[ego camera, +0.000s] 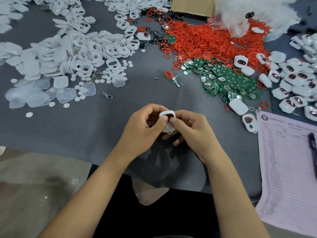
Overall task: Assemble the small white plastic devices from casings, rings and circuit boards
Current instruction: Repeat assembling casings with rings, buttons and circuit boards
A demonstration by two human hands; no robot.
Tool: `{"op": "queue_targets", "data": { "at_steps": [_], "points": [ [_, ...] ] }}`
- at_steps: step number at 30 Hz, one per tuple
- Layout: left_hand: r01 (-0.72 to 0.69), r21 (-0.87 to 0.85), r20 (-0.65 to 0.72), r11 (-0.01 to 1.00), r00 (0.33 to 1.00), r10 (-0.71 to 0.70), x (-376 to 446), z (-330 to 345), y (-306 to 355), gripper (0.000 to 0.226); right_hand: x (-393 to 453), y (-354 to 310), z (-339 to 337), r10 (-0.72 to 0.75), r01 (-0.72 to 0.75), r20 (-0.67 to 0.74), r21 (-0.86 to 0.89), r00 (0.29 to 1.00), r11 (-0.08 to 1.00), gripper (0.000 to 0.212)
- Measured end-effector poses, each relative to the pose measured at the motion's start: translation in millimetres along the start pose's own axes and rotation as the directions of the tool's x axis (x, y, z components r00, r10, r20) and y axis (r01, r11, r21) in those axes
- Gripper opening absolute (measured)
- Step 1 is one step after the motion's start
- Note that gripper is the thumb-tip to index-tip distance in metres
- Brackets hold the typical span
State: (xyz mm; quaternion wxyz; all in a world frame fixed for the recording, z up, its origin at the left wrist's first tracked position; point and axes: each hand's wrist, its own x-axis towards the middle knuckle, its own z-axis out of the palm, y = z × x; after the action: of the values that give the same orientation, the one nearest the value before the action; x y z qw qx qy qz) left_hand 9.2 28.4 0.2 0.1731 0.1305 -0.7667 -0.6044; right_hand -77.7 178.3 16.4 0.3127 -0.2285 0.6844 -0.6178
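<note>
Both my hands hold one small white casing [169, 115] with a red ring in its opening, above the near middle of the grey table. My left hand [145, 127] grips its left side, thumb on top. My right hand [190, 129] grips its right side, thumb pressing the front. A heap of white casings [82, 47] lies at the far left. Red rings [209, 40] form a pile at the far right, with green circuit boards [229, 79] in front of them. Assembled white devices [295, 78] lie at the right.
Clear plastic covers [39, 95] and small white discs [109, 76] lie at the left. A metal clasp [106, 95] sits mid-table. A printed sheet [288, 170] with a black pen [313, 152] lies near right. A cardboard box [192, 6] and plastic bag [257, 12] stand at the back.
</note>
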Motion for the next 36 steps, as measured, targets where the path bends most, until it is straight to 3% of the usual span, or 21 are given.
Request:
{"op": "queue_targets", "data": {
  "at_steps": [9,27,36],
  "points": [
    [-0.012,-0.014,-0.006,1.0,1.0,0.012,-0.4,-1.7,1.1,0.013,0.4,3.2,-5.3,-0.024,0.024,0.047,0.015,0.999,1.0,0.021],
    [-0.055,0.027,0.049,0.998,0.997,0.054,-1.0,-0.9,2.5,0.018,-4.2,7.0,-0.5,-0.099,0.094,-0.103,-0.048,0.99,0.994,0.016],
    [-0.051,0.023,0.092,0.998,0.995,0.049,-0.4,-2.9,1.6,0.019,-5.9,6.6,1.9,-0.115,0.112,-0.106,-0.033,0.988,0.993,0.017]
  ]
}}
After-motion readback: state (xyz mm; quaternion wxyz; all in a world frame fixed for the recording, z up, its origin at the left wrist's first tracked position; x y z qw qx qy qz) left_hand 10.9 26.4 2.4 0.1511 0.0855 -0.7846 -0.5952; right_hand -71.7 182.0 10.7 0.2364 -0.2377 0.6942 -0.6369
